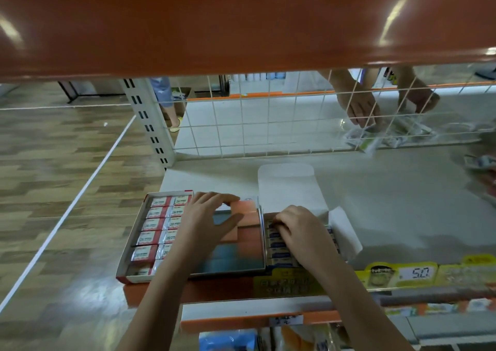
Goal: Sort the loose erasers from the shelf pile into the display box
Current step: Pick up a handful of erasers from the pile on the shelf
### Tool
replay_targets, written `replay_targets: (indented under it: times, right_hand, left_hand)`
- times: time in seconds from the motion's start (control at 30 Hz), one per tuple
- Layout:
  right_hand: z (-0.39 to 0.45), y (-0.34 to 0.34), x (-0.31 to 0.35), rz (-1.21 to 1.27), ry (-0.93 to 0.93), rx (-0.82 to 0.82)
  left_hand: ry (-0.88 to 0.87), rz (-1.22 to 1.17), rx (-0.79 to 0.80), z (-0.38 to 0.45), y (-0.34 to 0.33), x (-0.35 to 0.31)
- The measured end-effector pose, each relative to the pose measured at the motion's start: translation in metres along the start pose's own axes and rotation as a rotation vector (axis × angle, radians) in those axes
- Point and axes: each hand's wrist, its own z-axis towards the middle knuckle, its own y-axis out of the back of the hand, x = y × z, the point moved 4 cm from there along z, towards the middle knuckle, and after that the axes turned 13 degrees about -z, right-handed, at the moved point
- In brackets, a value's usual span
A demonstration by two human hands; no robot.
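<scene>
Two bare forearms reach over an orange shelf edge (214, 293) at a stationery rack. Her left hand (208, 220) lies flat, fingers spread, touching an orange-and-blue gradient block (248, 213) in the middle display box (236, 246). Right hand (298, 228) rests with fingers bent over rows of blue-labelled erasers (276, 244) in a white cardboard box (290, 187) with its lid flap open; whether it grips one cannot be told. Beside them, a red-trimmed tray (139, 243) holds wrapped 2B erasers (158, 212). Behind the white wire grid (268, 125), another person's hands (362, 109) handle clear packets. A yellow price tag (418, 273) reads 5.0.
</scene>
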Motion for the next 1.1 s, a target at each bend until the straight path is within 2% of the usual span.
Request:
replay_targets:
  times: [0.13, 0.37, 0.5, 0.83, 1.0, 1.1]
  right_hand:
    - [0.0, 0.009, 0.007, 0.078, -0.02, -0.083]
    - [0.001, 0.009, 0.02, 0.149, -0.038, 0.005]
    - [0.001, 0.01, 0.02, 0.154, -0.048, 0.007]
    - [0.001, 0.006, 0.02, 0.183, -0.061, 0.035]
    - [0.004, 0.005, 0.021, 0.164, -0.048, 0.07]
    - [0.007, 0.013, 0.015, 0.125, -0.051, 0.051]
  left_hand:
    - [0.048, 0.057, 0.066, -0.01, 0.012, 0.011]
    - [-0.024, 0.168, 0.197, -0.021, -0.008, 0.005]
    - [0.015, 0.256, 0.254, -0.017, -0.02, 0.007]
    - [0.042, 0.345, 0.264, -0.019, -0.031, 0.007]
    - [0.045, 0.292, 0.328, -0.014, -0.025, 0.007]
    - [-0.009, 0.277, 0.293, 0.002, -0.013, 0.002]
